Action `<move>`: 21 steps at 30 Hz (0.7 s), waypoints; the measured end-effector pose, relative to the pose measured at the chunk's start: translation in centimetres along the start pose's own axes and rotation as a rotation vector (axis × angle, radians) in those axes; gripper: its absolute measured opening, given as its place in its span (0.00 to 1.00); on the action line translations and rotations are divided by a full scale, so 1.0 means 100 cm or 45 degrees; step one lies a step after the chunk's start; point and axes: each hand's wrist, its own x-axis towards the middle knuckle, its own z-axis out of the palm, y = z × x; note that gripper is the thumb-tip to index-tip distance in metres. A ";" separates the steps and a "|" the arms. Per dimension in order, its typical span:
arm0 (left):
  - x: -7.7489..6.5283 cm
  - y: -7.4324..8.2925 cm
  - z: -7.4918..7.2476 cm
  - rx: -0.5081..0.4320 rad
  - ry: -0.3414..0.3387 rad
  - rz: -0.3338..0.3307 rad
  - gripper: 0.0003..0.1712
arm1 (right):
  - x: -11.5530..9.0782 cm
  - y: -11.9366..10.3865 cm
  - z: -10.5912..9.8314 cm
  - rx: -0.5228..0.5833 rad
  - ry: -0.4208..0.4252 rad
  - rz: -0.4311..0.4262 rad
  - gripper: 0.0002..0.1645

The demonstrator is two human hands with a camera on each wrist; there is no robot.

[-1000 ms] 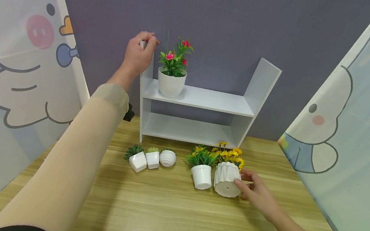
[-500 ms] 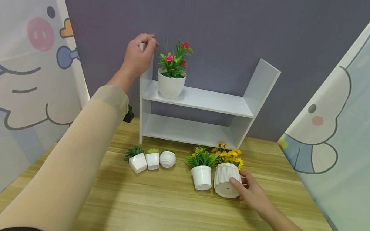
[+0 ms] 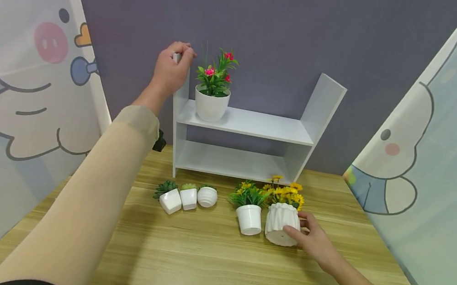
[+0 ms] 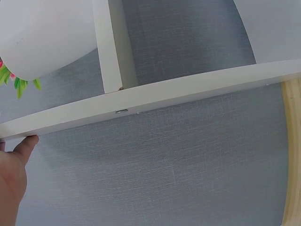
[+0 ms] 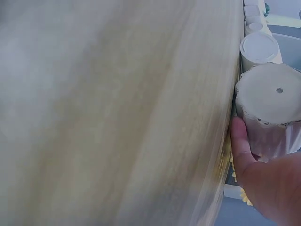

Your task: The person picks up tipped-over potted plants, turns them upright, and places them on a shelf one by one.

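My left hand (image 3: 172,66) grips the top of the left side panel of a white two-tier shelf (image 3: 247,160). In the left wrist view the thumb of that hand (image 4: 10,181) lies against the panel's edge (image 4: 155,95). My right hand (image 3: 318,243) holds a fluted white flowerpot (image 3: 281,224) with yellow flowers (image 3: 287,196), tipped so its underside faces me. Seen from the right wrist, the pot's base (image 5: 270,94) shows a small hole, and fingers (image 5: 241,141) lie along its side. A white pot with pink flowers (image 3: 211,104) stands upright on the upper shelf.
Just left of the fluted pot, a white pot with green leaves and yellow blooms (image 3: 250,220) lies tipped on the wooden table (image 3: 184,262). Further left lie three small white succulent pots (image 3: 188,199). A grey wall (image 3: 264,26) stands behind the shelf, with printed curtains (image 3: 450,159) at both sides.
The right hand's thumb has moved onto the fluted pot's underside, and the pot has tilted and shifted slightly to the right. The left hand keeps its hold on the shelf panel.
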 end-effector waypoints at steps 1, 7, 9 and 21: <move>0.000 0.000 0.000 0.001 0.000 0.001 0.18 | -0.001 0.000 0.000 0.011 -0.001 -0.003 0.49; 0.000 0.000 -0.001 -0.018 0.000 0.003 0.19 | -0.007 0.001 0.001 0.047 0.014 -0.030 0.51; 0.000 0.000 0.000 -0.024 0.001 0.004 0.19 | -0.010 0.002 0.002 0.056 0.025 -0.046 0.51; -0.001 0.001 0.000 -0.022 -0.001 -0.007 0.18 | -0.017 0.005 -0.001 0.084 0.070 -0.135 0.53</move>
